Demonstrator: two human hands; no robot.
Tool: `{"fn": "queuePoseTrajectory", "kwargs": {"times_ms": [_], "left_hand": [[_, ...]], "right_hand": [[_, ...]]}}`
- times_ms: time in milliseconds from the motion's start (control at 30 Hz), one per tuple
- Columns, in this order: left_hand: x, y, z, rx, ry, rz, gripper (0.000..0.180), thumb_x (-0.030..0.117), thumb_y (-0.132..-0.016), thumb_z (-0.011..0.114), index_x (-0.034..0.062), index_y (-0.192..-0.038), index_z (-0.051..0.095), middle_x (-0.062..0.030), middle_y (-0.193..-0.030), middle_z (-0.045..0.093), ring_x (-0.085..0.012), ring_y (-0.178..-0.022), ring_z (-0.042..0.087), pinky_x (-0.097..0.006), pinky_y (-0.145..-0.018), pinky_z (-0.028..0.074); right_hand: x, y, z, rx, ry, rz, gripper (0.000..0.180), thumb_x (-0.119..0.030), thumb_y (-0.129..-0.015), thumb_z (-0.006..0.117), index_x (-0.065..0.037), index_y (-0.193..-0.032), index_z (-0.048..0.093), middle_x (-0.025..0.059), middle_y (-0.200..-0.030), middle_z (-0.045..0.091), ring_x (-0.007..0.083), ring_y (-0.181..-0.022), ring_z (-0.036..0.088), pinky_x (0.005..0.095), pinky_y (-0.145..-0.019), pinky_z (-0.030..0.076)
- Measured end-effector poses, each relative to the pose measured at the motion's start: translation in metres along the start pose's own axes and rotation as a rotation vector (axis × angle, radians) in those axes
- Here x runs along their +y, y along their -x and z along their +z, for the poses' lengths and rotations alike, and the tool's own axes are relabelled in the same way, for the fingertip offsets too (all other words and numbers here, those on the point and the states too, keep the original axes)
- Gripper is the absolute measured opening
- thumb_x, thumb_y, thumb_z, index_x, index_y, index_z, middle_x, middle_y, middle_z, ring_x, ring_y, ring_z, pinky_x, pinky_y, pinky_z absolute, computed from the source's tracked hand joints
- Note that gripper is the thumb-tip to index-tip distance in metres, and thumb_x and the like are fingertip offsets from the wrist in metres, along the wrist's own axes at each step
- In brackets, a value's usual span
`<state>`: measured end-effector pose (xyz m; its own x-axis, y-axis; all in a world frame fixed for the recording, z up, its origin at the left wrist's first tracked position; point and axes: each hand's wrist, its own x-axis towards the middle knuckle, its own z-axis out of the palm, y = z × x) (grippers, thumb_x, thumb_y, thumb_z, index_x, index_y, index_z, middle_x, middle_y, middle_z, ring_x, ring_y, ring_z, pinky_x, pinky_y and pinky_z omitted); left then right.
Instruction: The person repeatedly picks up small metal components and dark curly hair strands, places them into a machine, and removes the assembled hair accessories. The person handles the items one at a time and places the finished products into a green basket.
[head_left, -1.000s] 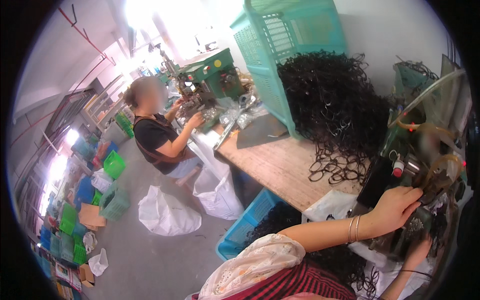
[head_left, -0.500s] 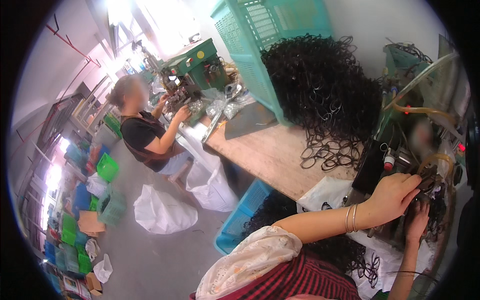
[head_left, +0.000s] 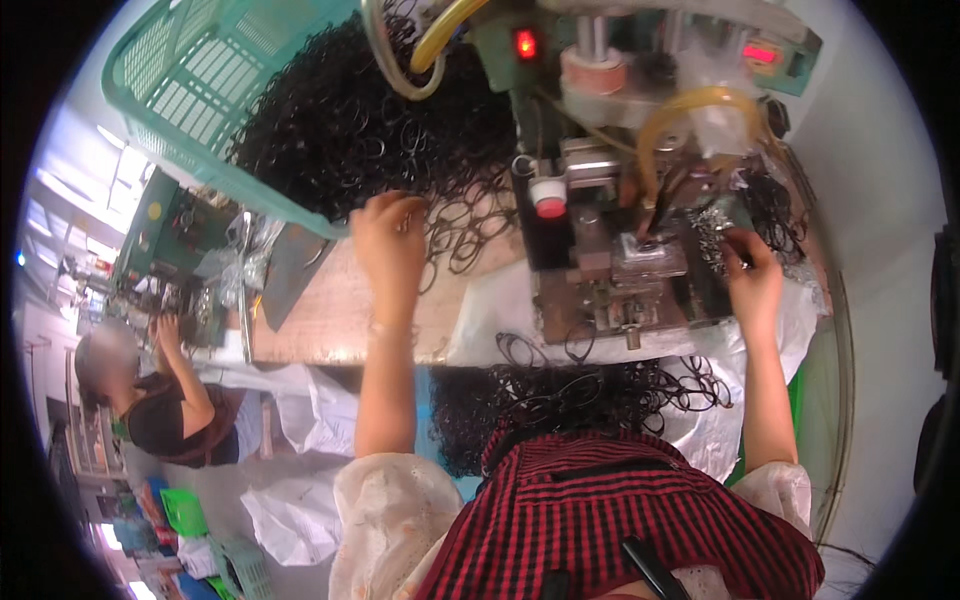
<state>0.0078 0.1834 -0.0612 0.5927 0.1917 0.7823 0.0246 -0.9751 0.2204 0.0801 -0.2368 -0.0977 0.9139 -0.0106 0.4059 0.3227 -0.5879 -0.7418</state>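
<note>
Many black rings (head_left: 468,212) beside left hand (head_left: 388,238); metal bits (head_left: 709,238) beside right hand (head_left: 754,272).

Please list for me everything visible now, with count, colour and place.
Crate: one, teal, upper left
Rings: many, black, beside crate and on table
Table: one, light brown, centre
Press machine: one, green and metal, right of centre
Small metal parts: many, silver, machine's right side
Lower rings: many, black, below table edge
Sacks: at least two, white, lower left
Baskets: several, mostly green, lower left
Co-worker: one, black top, left
Second machine: one, green, far left
Apron: one, red-black, bottom
Left hand: one, bare, near crate's edge
Right hand: one, bare, at small metal parts
</note>
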Motion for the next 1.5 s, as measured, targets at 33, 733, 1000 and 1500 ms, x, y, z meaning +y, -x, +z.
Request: {"fn": "queuePoseTrajectory", "kwargs": {"times_ms": [33,733,1000,1500], "left_hand": [[-0.004,-0.001,0.024,-0.106,-0.054,0.020,0.009,0.008,-0.075,0.068,0.0112,-0.080,0.075,-0.0064,-0.092,0.067,-0.0300,-0.086,0.057,-0.040,-0.080,0.044],[0.021,0.052,0.062,-0.044,1.031,-0.550,0.009,0.008,-0.095,0.054,0.0002,-0.099,0.050,-0.0049,-0.084,0.056,-0.0099,-0.070,0.055,-0.023,-0.062,0.045],[0.046,0.030,0.044,0.089,1.131,-0.548,0.013,0.010,-0.097,0.054,0.0009,-0.106,0.049,-0.0085,-0.093,0.059,-0.0148,-0.077,0.062,-0.026,-0.068,0.053],[0.198,-0.010,-0.033,-0.216,1.062,-0.140,0.010,0.000,-0.086,0.068,-0.0036,-0.093,0.061,-0.0093,-0.090,0.067,-0.0119,-0.078,0.065,-0.024,-0.071,0.055]], "right_hand": [[-0.010,-0.004,0.005,-0.001,-0.044,-0.003,0.018,-0.002,-0.084,0.064,-0.001,-0.101,0.067,0.0130,-0.093,0.070,0.0225,-0.088,0.067,0.0309,-0.080,0.050],[-0.075,0.002,0.042,-0.089,-0.776,0.056,0.035,0.004,-0.085,0.064,0.004,-0.120,0.057,0.0069,-0.094,0.071,0.0116,-0.093,0.065,0.0240,-0.082,0.049],[-0.097,0.005,0.041,-0.143,-0.909,0.016,0.043,0.005,-0.082,0.066,0.002,-0.124,0.054,0.0044,-0.089,0.069,0.0105,-0.092,0.061,0.0244,-0.086,0.047],[0.023,-0.008,0.022,0.127,0.576,-0.137,0.021,-0.012,-0.074,0.070,-0.008,-0.094,0.068,0.0149,-0.119,0.060,0.0334,-0.121,0.050,0.0475,-0.087,0.049]]}}
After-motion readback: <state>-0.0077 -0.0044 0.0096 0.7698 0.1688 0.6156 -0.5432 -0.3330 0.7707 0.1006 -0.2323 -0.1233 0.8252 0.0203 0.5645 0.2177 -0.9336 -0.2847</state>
